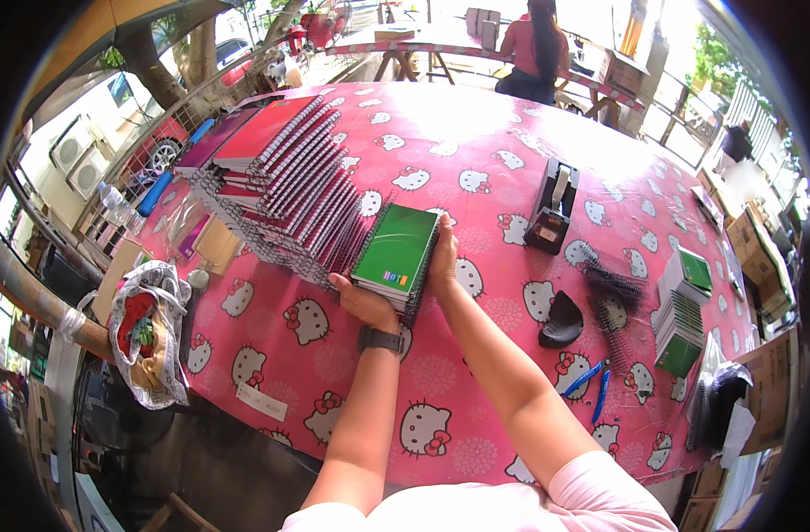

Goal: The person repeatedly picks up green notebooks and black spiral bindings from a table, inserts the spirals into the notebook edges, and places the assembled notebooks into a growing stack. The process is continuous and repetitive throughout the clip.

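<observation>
A short stack of small green-covered spiral notebooks [396, 244] stands on the table just right of a tall heap of red-covered spiral notebooks [276, 133]. My left hand [366, 303] wraps the near left corner of the green stack, thumb along its side, with a dark watch on the wrist. Along the right side of the same stack, my right hand [444, 257] presses with its fingers. Between them the hands clasp the stack; its underside is hidden.
Pink cat-print cloth covers the table [440, 377]. To the right are a black tape dispenser [554, 204], black spiral coils [610, 297], a black pouch-like thing [561, 321], blue-handled pliers [591, 386] and more green notebooks [680, 319]. A cloth-filled bag [148, 332] sits left. A person [533, 53] is beyond.
</observation>
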Demonstrator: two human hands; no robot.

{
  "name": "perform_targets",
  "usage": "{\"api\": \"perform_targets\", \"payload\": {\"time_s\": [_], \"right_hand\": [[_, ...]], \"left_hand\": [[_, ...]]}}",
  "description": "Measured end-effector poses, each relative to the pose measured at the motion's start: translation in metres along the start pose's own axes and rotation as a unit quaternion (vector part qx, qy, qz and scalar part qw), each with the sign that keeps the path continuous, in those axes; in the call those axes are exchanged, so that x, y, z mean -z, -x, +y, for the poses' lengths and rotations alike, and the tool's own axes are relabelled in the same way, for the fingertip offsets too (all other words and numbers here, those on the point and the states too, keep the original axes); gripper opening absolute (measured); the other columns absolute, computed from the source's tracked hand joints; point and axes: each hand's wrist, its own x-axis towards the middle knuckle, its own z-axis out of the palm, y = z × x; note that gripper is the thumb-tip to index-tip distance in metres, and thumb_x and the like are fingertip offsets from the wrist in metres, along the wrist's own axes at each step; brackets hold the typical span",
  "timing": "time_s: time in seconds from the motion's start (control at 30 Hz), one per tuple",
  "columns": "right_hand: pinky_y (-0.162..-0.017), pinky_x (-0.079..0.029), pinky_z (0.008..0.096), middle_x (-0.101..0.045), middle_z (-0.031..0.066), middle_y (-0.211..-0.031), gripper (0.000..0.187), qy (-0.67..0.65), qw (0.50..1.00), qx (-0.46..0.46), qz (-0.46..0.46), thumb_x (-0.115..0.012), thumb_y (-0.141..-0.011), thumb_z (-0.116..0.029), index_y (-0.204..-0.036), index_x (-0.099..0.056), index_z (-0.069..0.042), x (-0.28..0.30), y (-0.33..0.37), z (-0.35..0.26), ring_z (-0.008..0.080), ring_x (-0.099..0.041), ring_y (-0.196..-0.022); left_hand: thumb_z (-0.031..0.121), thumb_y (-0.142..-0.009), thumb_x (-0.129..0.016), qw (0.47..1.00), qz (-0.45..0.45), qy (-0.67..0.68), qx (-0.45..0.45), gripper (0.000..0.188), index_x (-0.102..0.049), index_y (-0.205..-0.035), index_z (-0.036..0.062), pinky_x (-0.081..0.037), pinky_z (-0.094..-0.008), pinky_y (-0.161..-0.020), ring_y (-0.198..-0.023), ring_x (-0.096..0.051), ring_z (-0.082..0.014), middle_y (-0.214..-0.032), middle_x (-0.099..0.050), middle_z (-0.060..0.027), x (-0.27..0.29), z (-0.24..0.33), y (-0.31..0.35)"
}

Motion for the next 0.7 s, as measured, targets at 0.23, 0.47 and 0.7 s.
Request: {"api": "perform_targets", "payload": {"time_s": [0.23, 0.47, 0.7], "right_hand": [[-0.091, -0.038, 0.0297, -0.06, 0.0093, -0.104, 0.064, 0.022, 0.994, 0.006, -0.106, -0.038, -0.095, -0.055, -0.113, -0.056, 0.004, 0.012, -0.009, 0.01, 0.0158, -0.051, -0.097], [-0.099, -0.035, 0.0321, -0.059, 0.0166, -0.121, 0.07, 0.183, 0.977, 0.011, -0.11, -0.035, -0.094, -0.058, -0.118, -0.056, 0.005, 0.01, -0.006, -0.01, 0.0213, -0.051, -0.113], [-0.098, -0.036, 0.0317, -0.06, 0.0151, -0.115, 0.064, 0.154, 0.982, 0.058, -0.095, -0.036, -0.094, -0.054, -0.114, -0.058, 0.002, 0.016, -0.013, 0.0, 0.0225, -0.052, -0.11]], "left_hand": [[0.054, -0.098, -0.018, 1.0, -0.002, 0.028, -0.009, 0.073, -0.049, -0.113, -0.0112, -0.044, -0.0353, -0.09, -0.101, -0.052, -0.0251, -0.113, -0.051, -0.0187, 0.002, -0.008, -0.006], [0.057, -0.097, -0.02, 0.98, -0.034, -0.043, -0.19, 0.074, -0.056, -0.102, -0.0078, -0.045, -0.0358, -0.081, -0.089, -0.055, -0.0246, -0.097, -0.058, -0.0153, -0.002, -0.005, -0.01], [0.053, -0.098, -0.023, 0.982, -0.031, -0.063, -0.173, 0.071, -0.059, -0.096, -0.0081, -0.045, -0.0363, -0.077, -0.084, -0.056, -0.0244, -0.092, -0.06, -0.0151, -0.004, -0.015, -0.008]]}}
